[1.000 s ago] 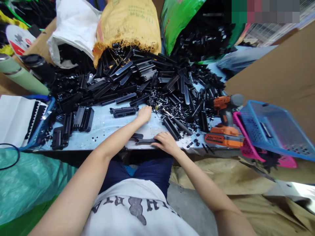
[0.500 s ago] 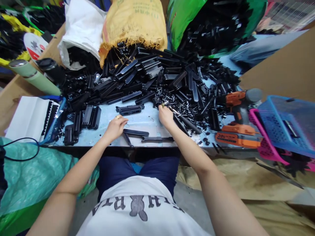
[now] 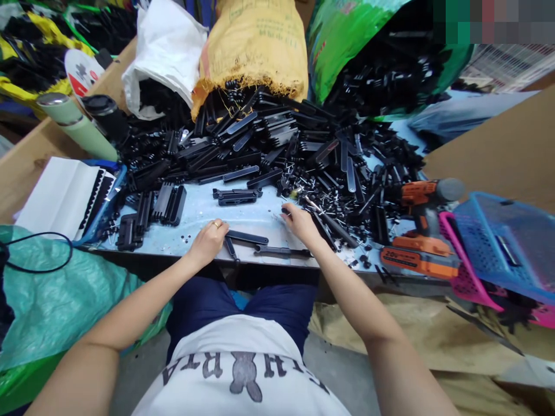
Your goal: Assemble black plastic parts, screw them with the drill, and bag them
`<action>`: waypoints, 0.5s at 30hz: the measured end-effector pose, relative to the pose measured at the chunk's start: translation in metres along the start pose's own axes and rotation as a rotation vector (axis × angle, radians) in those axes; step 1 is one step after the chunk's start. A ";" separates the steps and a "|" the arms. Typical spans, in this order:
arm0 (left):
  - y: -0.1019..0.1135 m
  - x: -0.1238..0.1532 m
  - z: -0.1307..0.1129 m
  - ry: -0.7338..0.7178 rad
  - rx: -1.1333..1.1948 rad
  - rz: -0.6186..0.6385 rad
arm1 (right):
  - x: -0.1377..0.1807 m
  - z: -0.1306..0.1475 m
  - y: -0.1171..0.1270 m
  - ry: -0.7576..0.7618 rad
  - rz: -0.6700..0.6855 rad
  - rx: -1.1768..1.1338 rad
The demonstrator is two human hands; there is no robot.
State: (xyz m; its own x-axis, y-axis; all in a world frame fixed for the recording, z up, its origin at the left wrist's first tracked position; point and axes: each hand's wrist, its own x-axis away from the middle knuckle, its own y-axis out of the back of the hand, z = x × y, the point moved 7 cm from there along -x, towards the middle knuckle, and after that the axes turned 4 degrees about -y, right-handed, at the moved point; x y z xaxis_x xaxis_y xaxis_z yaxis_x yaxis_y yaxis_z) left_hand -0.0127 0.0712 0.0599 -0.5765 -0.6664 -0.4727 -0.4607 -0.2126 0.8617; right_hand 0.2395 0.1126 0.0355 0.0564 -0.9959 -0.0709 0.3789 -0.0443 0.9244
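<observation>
My left hand [image 3: 207, 241], a ring on one finger, rests near the front edge of the pale blue table [image 3: 203, 216]. Its fingers curl over the left end of a flat black plastic strip [image 3: 249, 237]. A second black strip [image 3: 281, 251] lies just in front of that one. My right hand [image 3: 302, 224] is a little further out, its fingertips pinched together at the edge of a scatter of small screws [image 3: 299, 193]. What it pinches is too small to make out. A big heap of black plastic parts [image 3: 269, 138] covers the far half of the table.
An orange cordless drill [image 3: 418, 222] lies at the right, beside a pink basket [image 3: 466, 271] and a blue basket [image 3: 503, 242]. Yellow [image 3: 255, 46], white [image 3: 167, 49] and green [image 3: 342, 40] sacks spill parts at the back. A green bottle [image 3: 80, 127] and a blue tray [image 3: 110, 199] of white sheets sit on the left.
My left hand came back from the pile to the strip near the front edge. My right hand left that strip, reached to the screws, then drew back slightly.
</observation>
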 end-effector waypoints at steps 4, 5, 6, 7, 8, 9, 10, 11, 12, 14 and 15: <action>-0.003 0.008 0.001 -0.028 -0.018 -0.106 | 0.032 0.020 -0.005 0.061 -0.109 -0.370; -0.005 0.009 0.001 -0.043 -0.022 -0.115 | 0.039 0.025 -0.009 0.080 -0.119 -0.408; -0.007 0.011 0.001 -0.061 -0.020 -0.120 | 0.045 0.030 -0.012 0.099 -0.126 -0.425; -0.009 0.013 0.002 -0.072 -0.014 -0.124 | 0.050 0.034 -0.016 0.117 -0.134 -0.428; -0.011 0.015 0.003 -0.084 -0.003 -0.125 | 0.054 0.037 -0.018 0.133 -0.152 -0.417; -0.013 0.017 0.004 -0.092 0.009 -0.124 | 0.056 0.039 -0.020 0.148 -0.173 -0.394; -0.015 0.018 0.005 -0.097 0.017 -0.119 | 0.058 0.041 -0.021 0.164 -0.193 -0.364; -0.016 0.020 0.006 -0.101 0.017 -0.109 | 0.060 0.042 -0.022 0.179 -0.209 -0.328; -0.018 0.022 0.007 -0.103 0.008 -0.095 | 0.061 0.042 -0.023 0.195 -0.221 -0.292; -0.019 0.025 0.007 -0.114 -0.030 -0.057 | 0.065 0.043 -0.026 0.246 -0.222 -0.229; -0.019 0.026 0.007 -0.120 -0.059 -0.040 | 0.068 0.044 -0.027 0.280 -0.211 -0.205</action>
State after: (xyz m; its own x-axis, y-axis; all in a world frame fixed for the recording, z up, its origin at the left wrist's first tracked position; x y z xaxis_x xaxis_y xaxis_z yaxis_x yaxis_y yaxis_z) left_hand -0.0233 0.0630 0.0296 -0.6363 -0.5673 -0.5228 -0.4470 -0.2812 0.8492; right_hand 0.1926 0.0430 0.0218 0.1963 -0.9055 -0.3762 0.5839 -0.2002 0.7867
